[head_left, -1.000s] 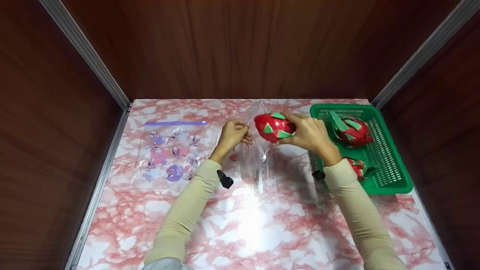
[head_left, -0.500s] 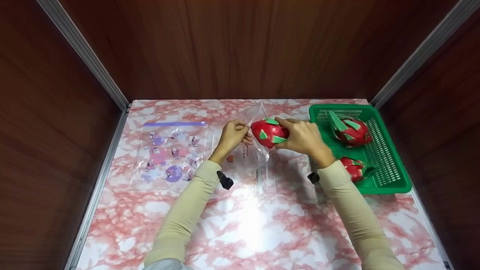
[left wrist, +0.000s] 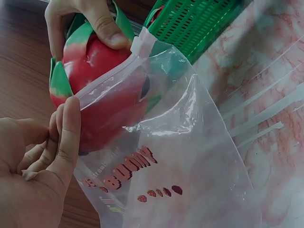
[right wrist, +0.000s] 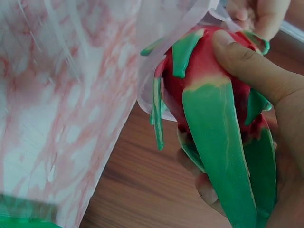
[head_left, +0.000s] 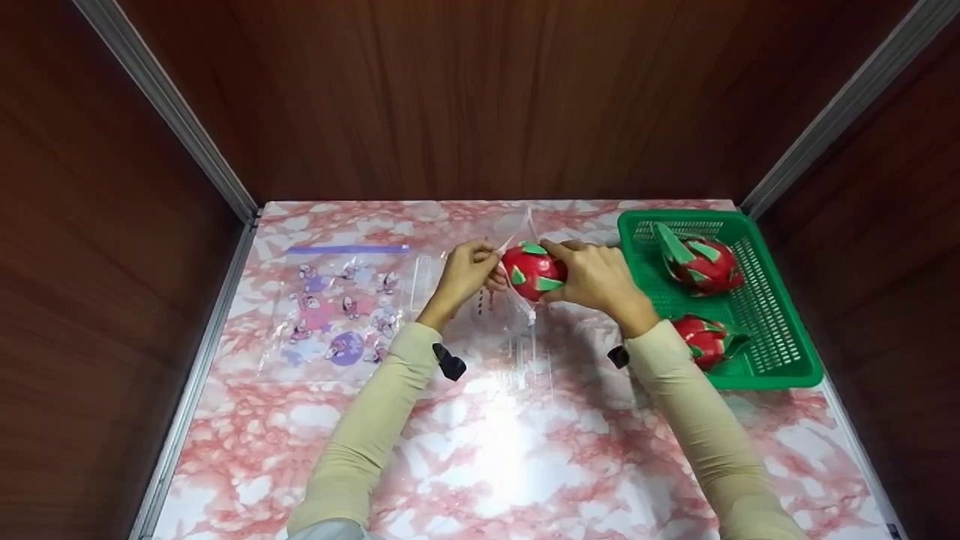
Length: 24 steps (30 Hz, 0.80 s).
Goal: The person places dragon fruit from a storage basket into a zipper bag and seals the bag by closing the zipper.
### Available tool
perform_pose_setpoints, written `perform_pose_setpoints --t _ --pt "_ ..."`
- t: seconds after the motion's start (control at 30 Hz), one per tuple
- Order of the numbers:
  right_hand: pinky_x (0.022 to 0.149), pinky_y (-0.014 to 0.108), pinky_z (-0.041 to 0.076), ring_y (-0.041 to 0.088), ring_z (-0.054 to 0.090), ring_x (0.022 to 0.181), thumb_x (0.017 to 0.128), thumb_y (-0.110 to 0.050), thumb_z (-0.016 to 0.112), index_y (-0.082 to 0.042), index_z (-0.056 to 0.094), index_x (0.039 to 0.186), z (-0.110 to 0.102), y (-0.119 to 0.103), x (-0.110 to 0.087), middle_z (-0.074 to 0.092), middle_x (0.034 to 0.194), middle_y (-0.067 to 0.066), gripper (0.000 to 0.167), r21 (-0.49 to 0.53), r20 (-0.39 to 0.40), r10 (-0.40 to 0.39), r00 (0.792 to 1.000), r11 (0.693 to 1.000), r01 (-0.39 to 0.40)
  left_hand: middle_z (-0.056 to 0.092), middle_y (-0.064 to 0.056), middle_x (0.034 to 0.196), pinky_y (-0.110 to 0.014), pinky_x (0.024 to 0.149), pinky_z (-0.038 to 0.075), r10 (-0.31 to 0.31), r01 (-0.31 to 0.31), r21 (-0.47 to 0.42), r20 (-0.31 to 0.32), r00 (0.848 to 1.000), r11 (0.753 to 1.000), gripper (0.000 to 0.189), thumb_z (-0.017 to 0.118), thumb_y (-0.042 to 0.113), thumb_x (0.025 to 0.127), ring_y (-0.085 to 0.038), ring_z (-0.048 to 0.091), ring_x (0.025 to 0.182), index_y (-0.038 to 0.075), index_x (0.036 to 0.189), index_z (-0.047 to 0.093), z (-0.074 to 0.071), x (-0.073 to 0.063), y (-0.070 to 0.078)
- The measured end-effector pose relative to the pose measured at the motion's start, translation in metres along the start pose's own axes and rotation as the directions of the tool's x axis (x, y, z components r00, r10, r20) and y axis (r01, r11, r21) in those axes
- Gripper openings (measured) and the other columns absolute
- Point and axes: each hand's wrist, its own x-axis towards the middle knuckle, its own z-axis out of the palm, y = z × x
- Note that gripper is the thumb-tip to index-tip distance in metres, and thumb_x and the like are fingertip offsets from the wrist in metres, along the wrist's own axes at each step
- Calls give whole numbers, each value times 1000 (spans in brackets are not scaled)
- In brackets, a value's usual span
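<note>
Red, green-leafed dragon fruit gripped by right hand, partly inside clear, printed plastic zip bag; left hand pinches bag's top edge.

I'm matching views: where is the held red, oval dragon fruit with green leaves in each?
Head: red, oval, green-leaved dragon fruit just right of centre, in the right hand.
Left wrist: dragon fruit upper left, partly behind the clear plastic zip bag.
Right wrist: dragon fruit right of centre, reaching bottom edge.
Shared landmark: the zip bag.
</note>
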Motion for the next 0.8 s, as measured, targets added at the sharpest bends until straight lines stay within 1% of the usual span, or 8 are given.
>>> perform_pose_setpoints --t 0.17,0.27,0.43,0.63,0.8 --pt "69 55 63 38 75 89 71 -62 93 -21 63 148 4 -2 1 76 124 17 92 -15 18 3 1000 1000 -3 70 -5 70 -30 57 65 14 -13 -9 27 1000 1000 13 57 -2 106 -13 71 54 -12 112 63 1 0 1" --pt "67 54 62 37 75 89 70 -62 94 -21 63 148 6 -4 3 76 123 17 94 -25 22 -6 1000 1000 7 70 -5 70 -28 56 65 10 -9 -26 57 998 1000 15 56 -2 106 -12 70 55 -13 113 63 2 -1 2" --pt "70 55 63 38 76 93 70 -62 95 -20 63 148 10 -8 5 77 124 17 94 -30 30 -28 999 999 28 69 -6 72 -29 58 65 5 0 -47 101 995 999 18 55 -2 106 -13 70 56 -14 118 62 4 -2 5" --pt "73 57 64 39 76 96 71 -57 97 -18 62 148 15 -11 8 75 128 16 92 -17 38 -46 998 999 47 70 -4 70 -29 56 65 34 -31 -31 113 993 999 18 56 -2 105 -13 71 55 -14 116 63 6 -3 6" --pt "77 59 63 42 75 103 69 -48 100 -16 61 149 16 -15 8 73 133 17 94 33 48 -75 996 997 74 71 -3 71 -30 56 65 32 -29 -26 138 990 999 21 56 -1 105 -13 71 56 -15 120 62 6 -4 6"
